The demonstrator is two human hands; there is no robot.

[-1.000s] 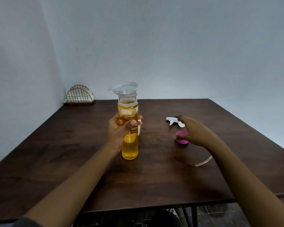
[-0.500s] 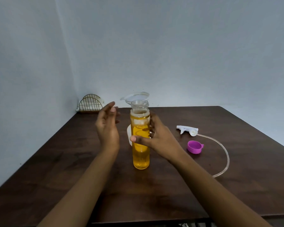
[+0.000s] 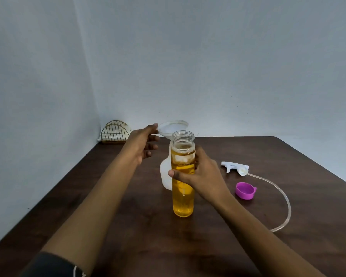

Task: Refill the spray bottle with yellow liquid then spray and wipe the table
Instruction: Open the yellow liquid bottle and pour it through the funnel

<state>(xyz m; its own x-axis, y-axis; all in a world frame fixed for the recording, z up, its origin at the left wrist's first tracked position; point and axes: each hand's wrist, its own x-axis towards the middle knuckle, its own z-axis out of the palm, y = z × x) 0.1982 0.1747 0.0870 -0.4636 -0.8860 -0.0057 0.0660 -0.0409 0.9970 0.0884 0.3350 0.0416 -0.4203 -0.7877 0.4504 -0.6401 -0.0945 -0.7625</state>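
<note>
Spray bottle stands on the table just behind the yellow-liquid bottle, funnel in its neck. Right hand grips the yellow-liquid bottle. Left hand, fingers loosely extended, is at the funnel rim.

The table is passable at left; spray head, purple cap and tube crowd the right.

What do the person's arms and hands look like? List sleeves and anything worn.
Both forearms are bare. The left hand and right hand wear no gloves, and no ring, watch or band shows. A dark sleeve covers the left arm at the frame's bottom edge, with a thin white strand at its cuff. No sleeve shows on the right arm.
</note>
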